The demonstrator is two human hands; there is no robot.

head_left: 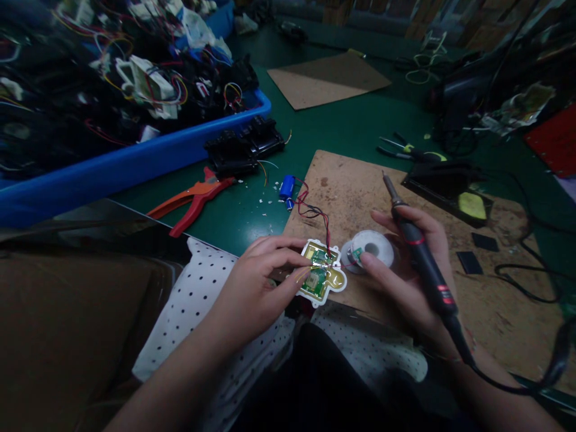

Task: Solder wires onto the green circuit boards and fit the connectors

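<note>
Left hand (258, 282) grips white-framed circuit board (320, 285) left of white spool (383, 245), right hand (407, 295) holds soldering iron (420, 258) right of spool, handle's red marking (444, 294) illegible

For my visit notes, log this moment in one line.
left hand: holds circuit board; right hand: holds soldering iron; solder spool: beside circuit board

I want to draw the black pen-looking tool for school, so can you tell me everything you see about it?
It looks like a soldering iron: a long dark handle with a thin red ring, bright red marks near the back, and a slim, metal-looking front narrowing to a tip. A black cable leaves its back end. The right hand holds it slanted above the brown board, tip pointing away from the person and leftward. Whether it's hot, I can't tell.
</note>
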